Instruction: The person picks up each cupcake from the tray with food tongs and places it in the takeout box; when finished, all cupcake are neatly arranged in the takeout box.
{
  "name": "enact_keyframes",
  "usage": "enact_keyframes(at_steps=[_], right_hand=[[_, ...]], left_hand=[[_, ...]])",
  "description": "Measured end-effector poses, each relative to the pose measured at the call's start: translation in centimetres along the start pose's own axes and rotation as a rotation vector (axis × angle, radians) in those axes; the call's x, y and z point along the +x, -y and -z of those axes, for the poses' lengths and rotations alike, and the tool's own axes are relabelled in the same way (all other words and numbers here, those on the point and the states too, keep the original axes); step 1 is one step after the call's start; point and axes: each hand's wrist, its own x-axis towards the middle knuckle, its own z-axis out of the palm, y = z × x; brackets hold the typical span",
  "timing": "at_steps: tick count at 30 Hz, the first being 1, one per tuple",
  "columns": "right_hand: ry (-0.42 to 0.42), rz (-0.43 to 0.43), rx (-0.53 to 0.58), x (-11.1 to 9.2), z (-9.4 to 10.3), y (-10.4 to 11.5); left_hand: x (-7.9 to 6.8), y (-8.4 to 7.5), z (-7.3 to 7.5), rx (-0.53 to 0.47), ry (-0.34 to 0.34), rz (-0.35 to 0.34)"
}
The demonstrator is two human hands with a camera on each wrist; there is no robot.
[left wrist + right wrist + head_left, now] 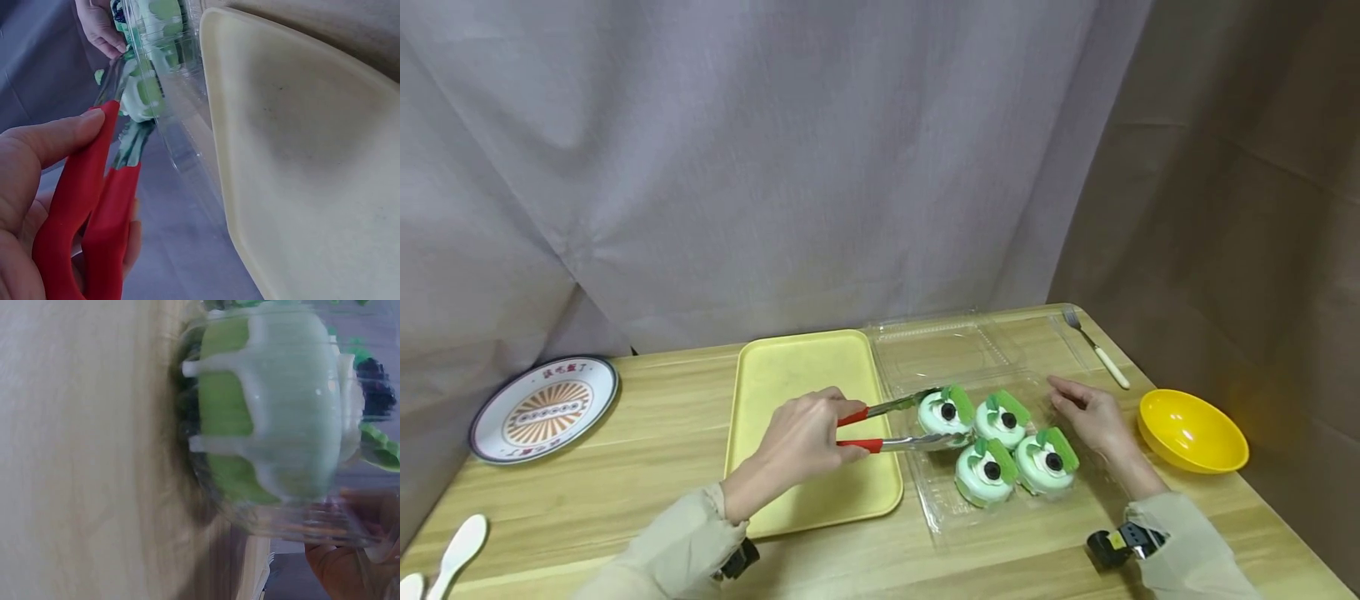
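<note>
My left hand (805, 437) holds a pair of metal tongs with red handles (109, 212). The tongs' arms are spread, one tip on either side of the far-left green cake (942, 414). Three similar cakes, topped with a dark round piece and a green slab, stand close beside it in a clear plastic box (936, 500). At the box's right side, my right hand (1093, 421) pinches the rim between thumb and fingers. A cake (269, 406) with pale icing dripping over a green body shows close up through the box wall in the right wrist view.
A yellow tray (805, 367) lies left of the box, whose clear lid (940, 346) is folded back. Right of it are a fork (1101, 354) and a yellow bowl (1191, 433). A patterned plate (542, 408) and a white spoon (463, 546) lie at left.
</note>
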Motion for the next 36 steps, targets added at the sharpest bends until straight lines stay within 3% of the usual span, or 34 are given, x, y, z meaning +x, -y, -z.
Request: enact_keyframes(at_steps=[14, 24, 36], right_hand=[[-0.009, 0.009, 0.011, 0.1, 0.1, -0.2], [0.007, -0.019, 0.001, 0.1, 0.1, 0.0], [-0.006, 0.005, -0.012, 0.2, 0.0, -0.3]], left_hand=[[0.8, -1.6, 0.1, 0.066, 0.059, 0.028], [1.2, -2.2, 0.0, 0.105, 0.065, 0.035], [0.4, -3.0, -0.4, 0.194, -0.015, 0.014]])
